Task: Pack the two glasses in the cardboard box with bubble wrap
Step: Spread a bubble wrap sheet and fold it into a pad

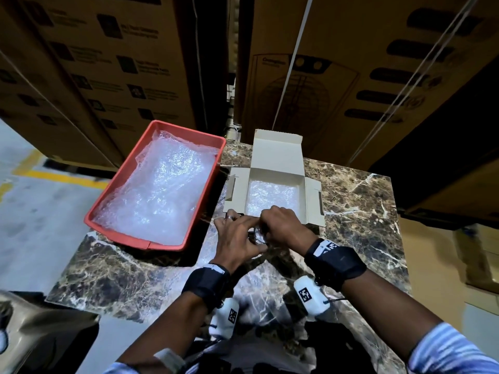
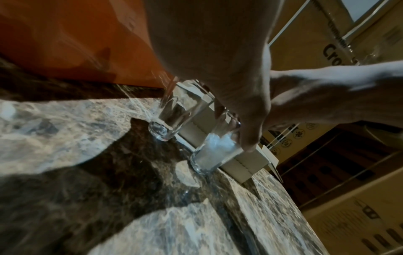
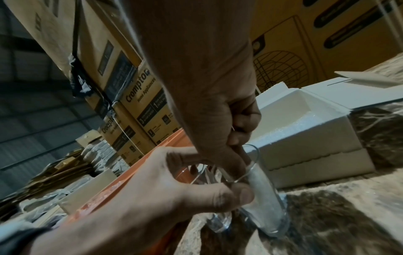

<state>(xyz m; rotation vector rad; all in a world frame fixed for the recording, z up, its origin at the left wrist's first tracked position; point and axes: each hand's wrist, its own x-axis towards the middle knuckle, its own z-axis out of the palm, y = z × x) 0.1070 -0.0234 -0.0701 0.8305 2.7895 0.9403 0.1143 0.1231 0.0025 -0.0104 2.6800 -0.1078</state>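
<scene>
Clear glass, upright with mouth upward, is being gripped at the rim by the left hand and right hand, fingers curled, on the marble table beside the cardboard box. A second glass is being left standing alongside.
</scene>
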